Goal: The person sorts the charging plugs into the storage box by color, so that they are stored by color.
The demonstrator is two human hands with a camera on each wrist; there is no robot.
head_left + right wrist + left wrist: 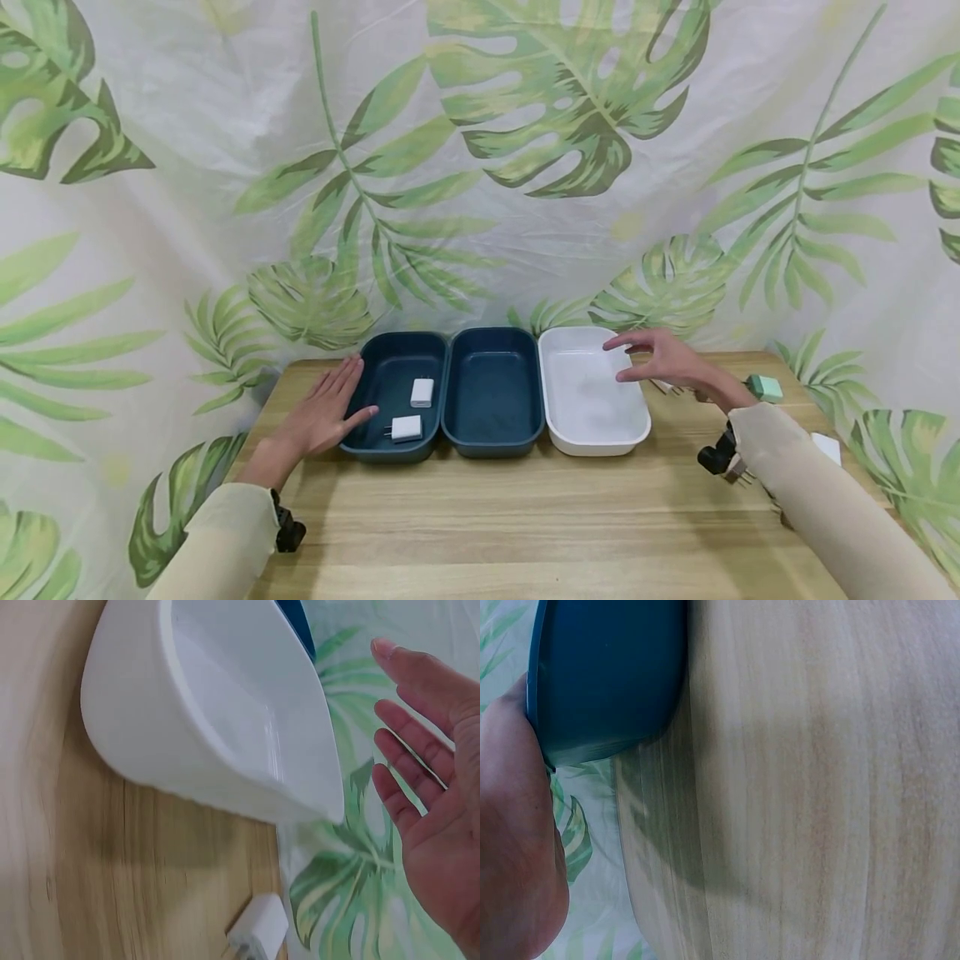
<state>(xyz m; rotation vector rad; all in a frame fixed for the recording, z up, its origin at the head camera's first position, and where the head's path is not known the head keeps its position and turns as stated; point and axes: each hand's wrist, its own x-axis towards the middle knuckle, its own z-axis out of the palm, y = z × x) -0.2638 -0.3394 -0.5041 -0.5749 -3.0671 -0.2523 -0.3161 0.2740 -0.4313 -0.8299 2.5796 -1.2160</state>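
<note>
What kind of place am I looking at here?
Probably a staged recording corner rather than a lived-in room: a leaf-print sheet hangs close behind a wood-grain table, and a small black camera sits at each wrist.

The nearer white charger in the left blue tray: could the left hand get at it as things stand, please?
Probably yes: the left hand lies at the edge of the left blue tray, thumb over its rim, and nothing visible stands between thumb and the nearer white charger.
</note>
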